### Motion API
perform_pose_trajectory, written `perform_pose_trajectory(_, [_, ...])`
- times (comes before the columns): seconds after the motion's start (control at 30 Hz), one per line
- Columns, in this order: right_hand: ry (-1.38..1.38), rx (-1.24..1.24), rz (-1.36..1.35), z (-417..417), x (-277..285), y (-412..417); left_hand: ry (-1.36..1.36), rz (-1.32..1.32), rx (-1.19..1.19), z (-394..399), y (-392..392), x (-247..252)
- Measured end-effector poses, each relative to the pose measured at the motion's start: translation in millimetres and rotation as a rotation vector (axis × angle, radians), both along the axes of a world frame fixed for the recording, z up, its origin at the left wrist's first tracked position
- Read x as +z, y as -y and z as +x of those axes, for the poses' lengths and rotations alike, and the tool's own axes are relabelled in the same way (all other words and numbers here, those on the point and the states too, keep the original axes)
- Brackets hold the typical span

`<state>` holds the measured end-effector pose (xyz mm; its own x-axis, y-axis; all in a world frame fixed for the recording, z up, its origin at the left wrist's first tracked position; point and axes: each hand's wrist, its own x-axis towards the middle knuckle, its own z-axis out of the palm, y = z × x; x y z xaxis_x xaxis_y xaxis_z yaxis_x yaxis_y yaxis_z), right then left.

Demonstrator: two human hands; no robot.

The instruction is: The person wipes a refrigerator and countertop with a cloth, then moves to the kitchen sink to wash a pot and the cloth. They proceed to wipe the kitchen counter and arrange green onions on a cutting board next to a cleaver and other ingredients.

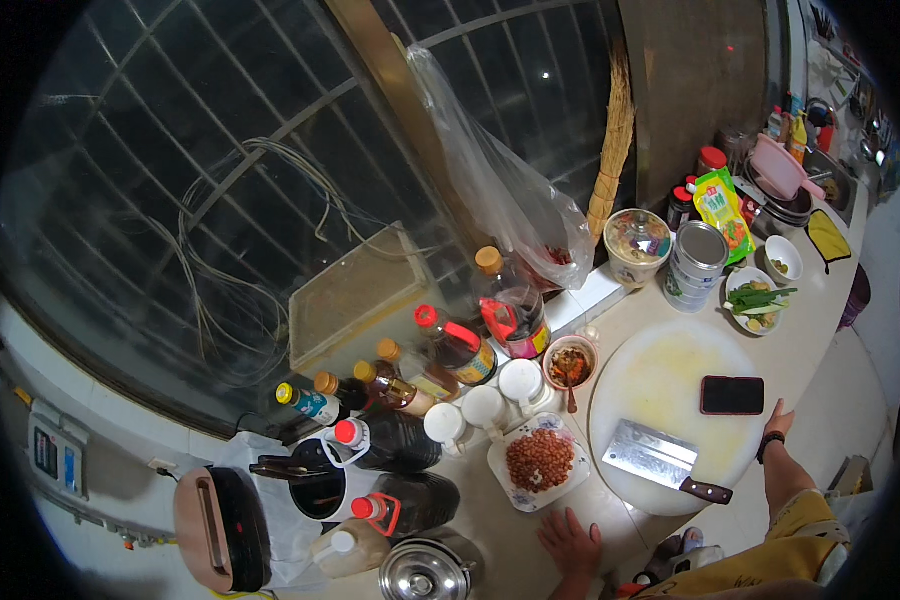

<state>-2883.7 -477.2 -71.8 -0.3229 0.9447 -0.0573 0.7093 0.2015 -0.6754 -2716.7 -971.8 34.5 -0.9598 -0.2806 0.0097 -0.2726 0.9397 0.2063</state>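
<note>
My left hand (572,546) lies spread on the countertop, just below a square patterned plate (496,489) of reddish-brown beans or peanuts (541,459). It holds nothing. At the counter's edge, beside the round white cutting board (630,375), is my right hand (778,421), nothing visible in it; its fingers are partly hidden. A cleaver (651,454) with a dark wooden handle rests flat on the board. Above the handle, nearer my right hand, a phone (732,395) lies on the board with its screen dark.
Sauce bottles (461,352), white lidded jars (484,407) and a bowl of chili seasoning (571,363) with a spoon stand along the window side. A plate of scallions (754,301), a metal can (694,266) and a small white bowl (784,259) stand beyond the board. A lidded steel pot (424,571) is at the bottom.
</note>
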Motion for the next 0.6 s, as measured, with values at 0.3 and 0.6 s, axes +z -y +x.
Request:
perform_pose_trajectory(0.3, [0.004, -0.026, 0.032, -3.7, -3.5, -8.2, -0.071, -0.052, 0.0, 1.4, -3.5, -0.2])
perform_pose_trajectory(0.6, [-0.035, -0.03, 0.02, -5.9, -3.6, -7.4, -0.091, -0.05, -0.009, 1.3, -2.7, -0.9])
